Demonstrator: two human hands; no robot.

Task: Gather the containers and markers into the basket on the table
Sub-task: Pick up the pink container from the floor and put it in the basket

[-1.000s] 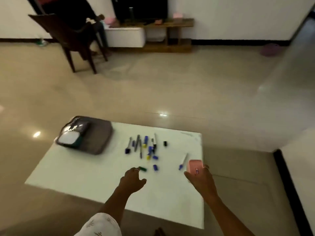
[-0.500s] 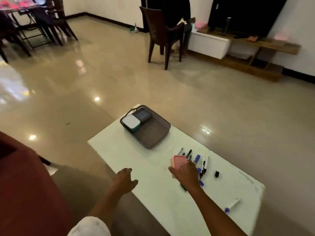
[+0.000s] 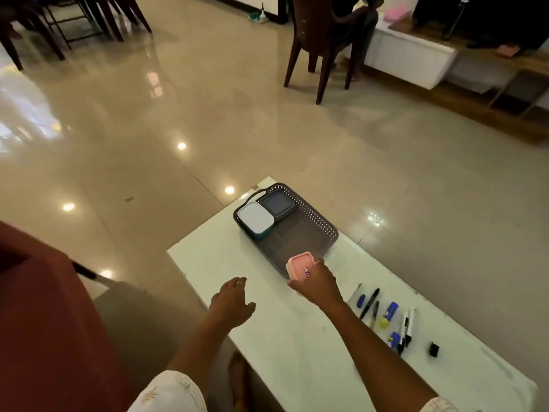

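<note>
A dark perforated basket [image 3: 322, 226] sits at the far left end of the white table [image 3: 276, 337]. Inside it lie a white-lidded teal container [image 3: 255, 218] and a dark blue container [image 3: 277, 205], side by side at its far end. My right hand [image 3: 319, 282] grips a pink container [image 3: 300, 266] at the basket's near rim. My left hand [image 3: 233, 301] hovers over the table's left edge, fingers spread and holding nothing. Several markers [image 3: 386, 319] lie in a loose group on the table to the right, with a small black cap [image 3: 433, 349] beyond them.
A dark red cushioned seat [image 3: 44, 322] fills the lower left beside the table. A wooden chair [image 3: 320, 46] with a seated person stands on the tiled floor beyond. A low TV cabinet [image 3: 416, 58] is at the upper right. Dining chairs [image 3: 59, 22] stand at the upper left.
My right hand has carried the pink container leftward from the table's right end to the basket's near rim. My left hand has left the markers and moved left. The view has swung left.
</note>
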